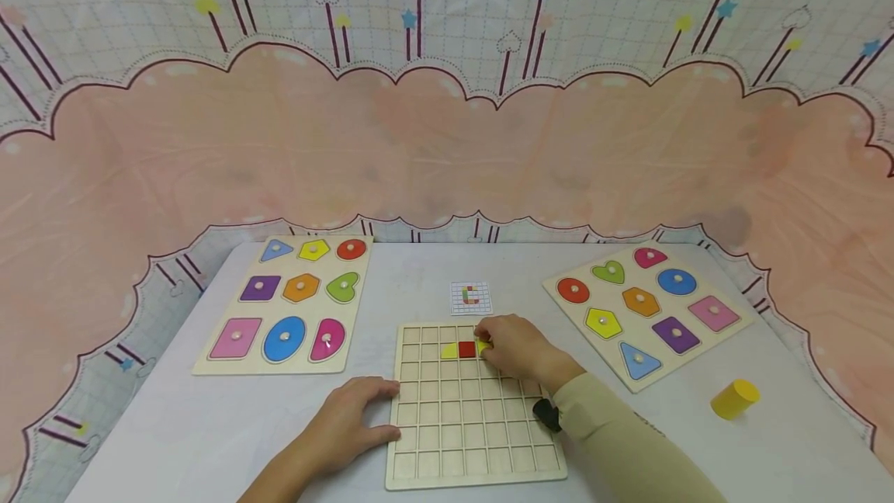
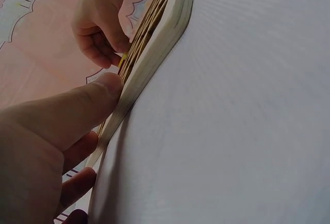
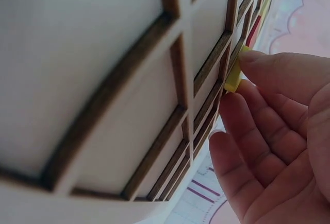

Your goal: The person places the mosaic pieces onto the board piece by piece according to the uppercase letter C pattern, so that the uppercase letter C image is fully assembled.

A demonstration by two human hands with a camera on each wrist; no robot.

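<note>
A wooden grid board (image 1: 452, 480) lies on the white table. In its second row from the far side sit a yellow piece (image 1: 449, 351) with a curved edge and a red square (image 1: 466, 349). My right hand (image 1: 520, 348) pinches another yellow piece (image 3: 233, 74) between thumb and fingers, at the cell just right of the red square. My left hand (image 1: 342, 421) touches the board's left edge with its thumb and fingertips, spread apart. A small card (image 1: 471, 309) with a coloured pattern on a grid lies beyond the board.
Knobbed shape-puzzle boards lie on both sides, one at the left (image 1: 279, 309) and one turned at an angle at the right (image 1: 615, 348). A yellow cylinder (image 1: 735, 400) is at the right of the table. A patterned cloth (image 1: 447, 154) hangs behind.
</note>
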